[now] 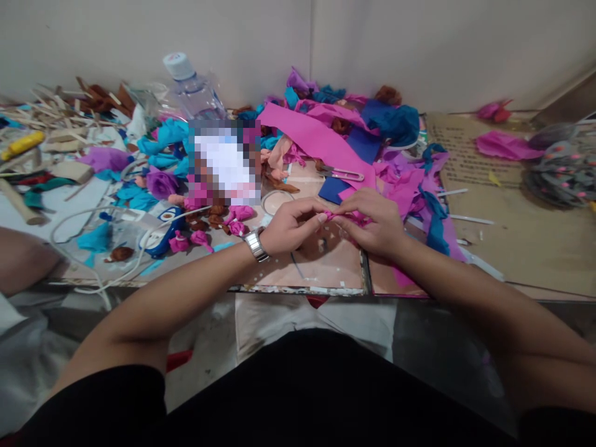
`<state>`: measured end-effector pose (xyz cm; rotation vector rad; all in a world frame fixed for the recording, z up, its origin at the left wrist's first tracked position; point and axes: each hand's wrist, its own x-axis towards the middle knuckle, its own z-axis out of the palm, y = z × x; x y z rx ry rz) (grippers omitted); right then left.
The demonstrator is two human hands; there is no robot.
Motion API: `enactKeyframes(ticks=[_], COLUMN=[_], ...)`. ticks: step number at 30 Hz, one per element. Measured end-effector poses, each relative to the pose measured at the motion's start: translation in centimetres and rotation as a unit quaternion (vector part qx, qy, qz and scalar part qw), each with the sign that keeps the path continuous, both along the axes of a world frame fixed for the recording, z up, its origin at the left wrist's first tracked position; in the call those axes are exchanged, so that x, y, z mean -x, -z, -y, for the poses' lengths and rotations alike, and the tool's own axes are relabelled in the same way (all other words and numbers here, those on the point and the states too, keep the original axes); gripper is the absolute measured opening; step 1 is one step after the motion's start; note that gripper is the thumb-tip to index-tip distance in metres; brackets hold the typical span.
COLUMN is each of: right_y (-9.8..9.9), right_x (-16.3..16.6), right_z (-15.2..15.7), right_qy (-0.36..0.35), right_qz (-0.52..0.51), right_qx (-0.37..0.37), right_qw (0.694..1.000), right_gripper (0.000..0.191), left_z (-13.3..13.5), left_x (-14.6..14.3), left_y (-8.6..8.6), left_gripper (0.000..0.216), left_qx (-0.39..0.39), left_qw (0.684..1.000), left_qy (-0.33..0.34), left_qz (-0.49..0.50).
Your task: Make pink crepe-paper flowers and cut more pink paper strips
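Note:
Between my two hands, just above the table's front part, is a small twisted piece of pink crepe paper (328, 215). My left hand (292, 227), with a metal watch at the wrist, pinches its left end between thumb and fingers. At the other side my right hand (375, 225) grips the same piece, its fingers bent over and partly hiding it. Right behind the hands lie a thread snipper (342, 174), a broad pink paper strip (321, 139) and a dark blue sheet (333, 190). Several small pink paper knots (239, 214) lie left of my left hand.
A clear plastic bottle (195, 93) stands at the back, near a blurred-out patch. To the left are a white cable (135, 264), wooden sticks (56, 105) and a yellow-handled tool (22, 146). Brown cardboard (521, 230) covers the right side. Another person's limb (23, 261) shows at the left edge.

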<state>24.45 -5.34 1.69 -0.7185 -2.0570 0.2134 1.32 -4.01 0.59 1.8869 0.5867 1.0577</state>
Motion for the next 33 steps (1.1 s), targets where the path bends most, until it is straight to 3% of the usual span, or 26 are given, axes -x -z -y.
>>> enactKeyframes(ticks=[6, 11, 17, 25, 33], right_y=[0.06, 0.05, 0.01, 0.33, 0.33], right_x=[0.07, 0.28, 0.45, 0.29, 0.34], right_z=[-0.01, 0.2, 0.42, 0.21, 0.21], right_qy=[0.001, 0.006, 0.006, -0.02, -0.013], right_qz=[-0.002, -0.009, -0.003, -0.011, -0.011], right_qx=[0.015, 0.018, 0.031, 0.002, 0.0], right_qw=[1.0, 1.0, 0.999, 1.0, 1.0], right_gripper=[0.005, 0.006, 0.009, 0.012, 0.009], left_z=[-0.02, 0.03, 0.04, -0.02, 0.41], left_x=[0.11, 0.22, 0.28, 0.24, -0.03], left_y=[0.01, -0.15, -0.14, -0.1, -0.29], left_gripper=[0.035, 0.025, 0.021, 0.028, 0.034], left_qx=[-0.057, -0.127, -0.147, -0.128, -0.039], left_qw=[0.997, 0.99, 0.986, 0.988, 0.997], left_qy=[-0.019, -0.019, -0.027, -0.034, -0.029], left_qz=[-0.054, -0.065, -0.067, -0.077, -0.067])
